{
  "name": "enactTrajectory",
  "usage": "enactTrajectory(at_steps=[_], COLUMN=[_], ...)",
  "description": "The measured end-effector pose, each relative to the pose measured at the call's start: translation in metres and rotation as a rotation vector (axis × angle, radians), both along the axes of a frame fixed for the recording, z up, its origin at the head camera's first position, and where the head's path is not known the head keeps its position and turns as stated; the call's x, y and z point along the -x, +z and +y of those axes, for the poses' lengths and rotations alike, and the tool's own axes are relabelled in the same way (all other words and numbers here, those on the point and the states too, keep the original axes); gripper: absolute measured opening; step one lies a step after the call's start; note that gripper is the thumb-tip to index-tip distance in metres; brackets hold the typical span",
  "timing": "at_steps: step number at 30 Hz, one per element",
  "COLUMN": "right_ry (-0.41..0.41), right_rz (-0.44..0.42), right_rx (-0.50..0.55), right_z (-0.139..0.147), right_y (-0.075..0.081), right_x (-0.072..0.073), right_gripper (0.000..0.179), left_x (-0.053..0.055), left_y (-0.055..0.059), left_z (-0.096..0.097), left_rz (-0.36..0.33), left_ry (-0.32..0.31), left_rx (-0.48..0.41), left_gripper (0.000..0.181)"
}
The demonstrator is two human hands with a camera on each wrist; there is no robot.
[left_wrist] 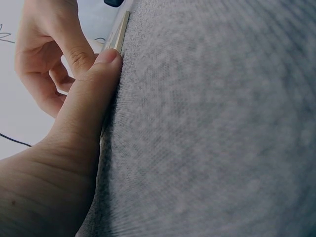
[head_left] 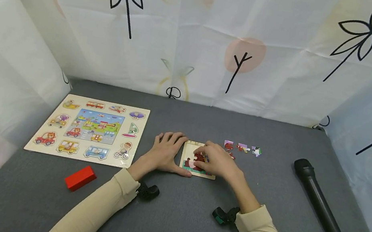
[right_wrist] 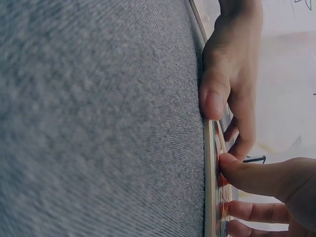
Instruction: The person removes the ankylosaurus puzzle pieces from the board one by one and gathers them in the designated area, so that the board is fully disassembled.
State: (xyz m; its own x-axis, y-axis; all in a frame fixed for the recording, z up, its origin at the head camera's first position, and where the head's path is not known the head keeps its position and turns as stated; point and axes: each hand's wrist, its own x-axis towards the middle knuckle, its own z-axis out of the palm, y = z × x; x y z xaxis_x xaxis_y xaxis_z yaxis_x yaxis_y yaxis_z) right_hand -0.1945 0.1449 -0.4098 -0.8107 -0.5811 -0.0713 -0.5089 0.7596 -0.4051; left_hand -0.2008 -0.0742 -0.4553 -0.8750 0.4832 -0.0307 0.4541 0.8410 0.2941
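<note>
A small wooden jigsaw tray (head_left: 190,147) with brown, red and green picture pieces lies flat between my hands. My left hand (head_left: 165,155) spreads its fingers along the tray's left side; its thumb (left_wrist: 101,79) rests against the near edge at the corner. Over the tray, my right hand (head_left: 219,161) pinches a brown puzzle piece (head_left: 201,157) between thumb and fingers, low against the picture. Its thumb (right_wrist: 242,170) and fingertips touch the picture surface in the right wrist view. My right hand hides part of the picture. Several loose puzzle pieces (head_left: 243,147) lie just beyond it.
To the left lies a large wooden vehicle puzzle board (head_left: 83,149). A red block (head_left: 80,178) sits in front of it. A black microphone (head_left: 321,206) lies at the right of the grey table (head_left: 175,228). White printed cloth (head_left: 198,61) hangs behind and at the sides.
</note>
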Motion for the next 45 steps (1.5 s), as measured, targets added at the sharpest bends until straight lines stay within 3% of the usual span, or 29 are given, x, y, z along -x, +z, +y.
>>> enactTrajectory(at_steps=[38,45], right_ry=[-0.082,-0.061], right_rz=[0.131,0.056], right_rx=[-0.053,-0.03], right_z=[-0.0078,-0.0022], right_y=[0.001,0.0045], right_x=[-0.0088,-0.0098], right_gripper=[0.036,0.042], left_x=[0.0007,0.0007], left_y=[0.0017,0.0019], left_z=[0.0013,0.0009], left_rz=[-0.013,-0.021], left_ry=[0.013,0.009], left_rx=[0.008,0.012], left_gripper=[0.113,0.112])
